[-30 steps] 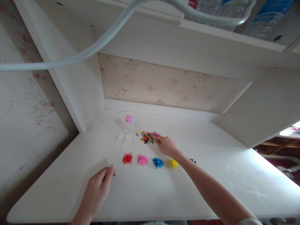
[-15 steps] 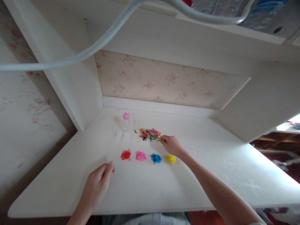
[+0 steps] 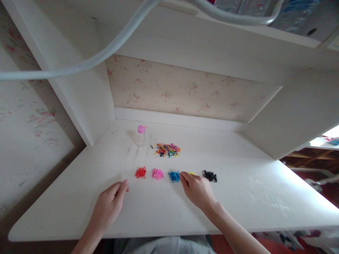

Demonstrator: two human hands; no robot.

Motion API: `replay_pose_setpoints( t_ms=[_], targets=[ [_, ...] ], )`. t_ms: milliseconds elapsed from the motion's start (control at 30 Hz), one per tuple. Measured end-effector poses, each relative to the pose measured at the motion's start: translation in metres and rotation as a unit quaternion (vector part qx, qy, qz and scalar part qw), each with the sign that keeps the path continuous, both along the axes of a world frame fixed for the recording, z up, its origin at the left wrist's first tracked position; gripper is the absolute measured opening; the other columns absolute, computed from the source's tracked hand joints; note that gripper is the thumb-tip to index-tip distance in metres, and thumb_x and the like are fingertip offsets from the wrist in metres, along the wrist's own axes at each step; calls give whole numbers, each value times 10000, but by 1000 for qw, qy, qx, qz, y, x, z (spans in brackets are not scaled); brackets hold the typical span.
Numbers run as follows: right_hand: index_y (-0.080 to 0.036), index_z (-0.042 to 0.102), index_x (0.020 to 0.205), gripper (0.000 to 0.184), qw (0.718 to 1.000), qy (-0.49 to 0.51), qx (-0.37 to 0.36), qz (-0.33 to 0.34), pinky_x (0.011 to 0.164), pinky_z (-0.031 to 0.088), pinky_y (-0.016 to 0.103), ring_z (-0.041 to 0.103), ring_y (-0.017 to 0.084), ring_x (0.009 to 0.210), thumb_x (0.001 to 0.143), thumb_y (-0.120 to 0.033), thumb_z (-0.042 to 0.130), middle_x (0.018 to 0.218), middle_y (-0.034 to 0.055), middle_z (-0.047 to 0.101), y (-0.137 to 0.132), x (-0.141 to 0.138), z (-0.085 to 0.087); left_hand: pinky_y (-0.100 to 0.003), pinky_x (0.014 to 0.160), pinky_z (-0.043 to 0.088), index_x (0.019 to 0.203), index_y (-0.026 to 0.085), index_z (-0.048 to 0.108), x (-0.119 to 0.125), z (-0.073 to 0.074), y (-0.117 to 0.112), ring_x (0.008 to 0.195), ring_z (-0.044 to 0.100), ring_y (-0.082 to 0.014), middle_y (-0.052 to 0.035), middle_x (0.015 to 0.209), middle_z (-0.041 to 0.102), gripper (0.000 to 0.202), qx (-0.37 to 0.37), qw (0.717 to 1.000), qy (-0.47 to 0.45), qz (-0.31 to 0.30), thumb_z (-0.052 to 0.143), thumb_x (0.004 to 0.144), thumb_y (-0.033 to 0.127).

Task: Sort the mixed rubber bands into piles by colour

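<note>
Five small piles of tiny elastic bands are lying in a row on the worktop (image 3: pixel 251 201):
- red pile (image 3: pixel 140 172), pink pile (image 3: pixel 157 173), blue pile (image 3: pixel 174 176), yellow pile (image 3: pixel 191 173) and black pile (image 3: pixel 210 175). Each is sitting apart from its neighbour, seemingly so that the colours are not mixing.
- One mixed heap (image 3: pixel 166 149) is lying behind the row, well apart from it, with all its colours tangled together.
- One clear bottle (image 3: pixel 141 135) with a pink cap is standing upright just left of that heap.
- Your right hand (image 3: pixel 197 190) is covering most of the yellow pile, with its fingertips bunched narrow between blue and black. You cannot tell whether they are pinching a band.
- Your left hand (image 3: pixel 109 204) is resting palm-down near the front edge, left of the red pile. It is loosely spread and holding nothing, and is probably steadying you.
- One pale hose (image 3: pixel 106 53) is hanging overhead, touching nothing below.
</note>
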State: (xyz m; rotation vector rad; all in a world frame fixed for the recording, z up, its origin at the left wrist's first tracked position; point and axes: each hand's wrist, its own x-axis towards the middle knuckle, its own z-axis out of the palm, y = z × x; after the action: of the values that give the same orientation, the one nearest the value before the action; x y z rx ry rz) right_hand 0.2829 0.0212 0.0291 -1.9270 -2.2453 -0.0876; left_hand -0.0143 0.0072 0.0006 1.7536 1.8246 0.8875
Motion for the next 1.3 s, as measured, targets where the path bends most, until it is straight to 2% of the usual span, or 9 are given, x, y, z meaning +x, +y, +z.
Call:
replay_pose_setpoints(
  t_ms=[433, 633, 733, 867, 967, 1033, 1133, 1300],
  targets=[
    [-256, 617, 783, 281, 999, -34, 14, 23, 490, 146, 260, 600, 122, 566, 912, -301, 371, 676, -18, 686, -1, -3, -5, -189, 581, 395, 667, 212, 576, 1, 2, 1, 559, 545, -124, 42, 564, 580, 418, -6, 1000, 11, 8, 375, 871, 516],
    [-266, 640, 830, 267, 999, 21, 33, 18, 493, 185, 259, 614, 123, 560, 908, -285, 385, 667, -17, 683, -10, 4, -6, -198, 545, 382, 658, 212, 569, 4, 3, 2, 505, 512, -126, 46, 498, 525, 430, -1, 1000, 21, 12, 366, 872, 525],
    [-275, 655, 890, 276, 997, 73, 36, 16, 503, 229, 246, 610, 121, 551, 915, -301, 382, 659, -14, 677, -21, 11, -11, -201, 552, 382, 660, 206, 563, 10, 8, 3, 524, 516, -126, 40, 519, 530, 425, 6, 999, 34, -1, 363, 881, 509],
    [-260, 671, 912, 299, 987, 159, 23, 11, 519, 291, 220, 576, 110, 517, 918, -318, 378, 613, -11, 647, -40, 23, -24, -207, 547, 369, 660, 201, 542, 34, 29, 13, 537, 496, -118, 32, 566, 533, 397, 33, 992, 95, -75, 360, 897, 462],
    [-250, 676, 915, 311, 975, 221, -1, 2, 532, 334, 202, 567, 108, 519, 918, -340, 379, 619, -8, 643, -51, 30, -33, -215, 654, 404, 791, 215, 597, 64, 49, 31, 668, 564, -123, 11, 747, 629, 311, 58, 978, 134, -147, 376, 903, 404],
    [-243, 677, 915, 316, 966, 257, -10, -5, 539, 356, 197, 574, 112, 533, 917, -354, 380, 633, -3, 649, -56, 33, -36, -225, 703, 414, 826, 228, 621, 85, 58, 48, 743, 595, -131, 2, 834, 660, 269, 53, 967, 181, -170, 402, 892, 371],
    [-235, 677, 915, 315, 953, 302, -12, -16, 553, 384, 193, 592, 121, 569, 912, -364, 390, 679, 9, 671, -58, 35, -35, -245, 735, 431, 863, 247, 652, 115, 59, 77, 836, 622, -156, -12, 927, 680, 216, 21, 949, 257, -181, 462, 856, 349],
    [-229, 678, 916, 324, 941, 339, -10, -11, 547, 404, 187, 590, 121, 566, 913, -366, 384, 707, 18, 683, -58, 37, -33, -269, 768, 452, 878, 223, 688, 148, 46, 111, 901, 634, -195, -61, 922, 695, 206, -12, 938, 302, -168, 529, 810, 337]
  ],
)
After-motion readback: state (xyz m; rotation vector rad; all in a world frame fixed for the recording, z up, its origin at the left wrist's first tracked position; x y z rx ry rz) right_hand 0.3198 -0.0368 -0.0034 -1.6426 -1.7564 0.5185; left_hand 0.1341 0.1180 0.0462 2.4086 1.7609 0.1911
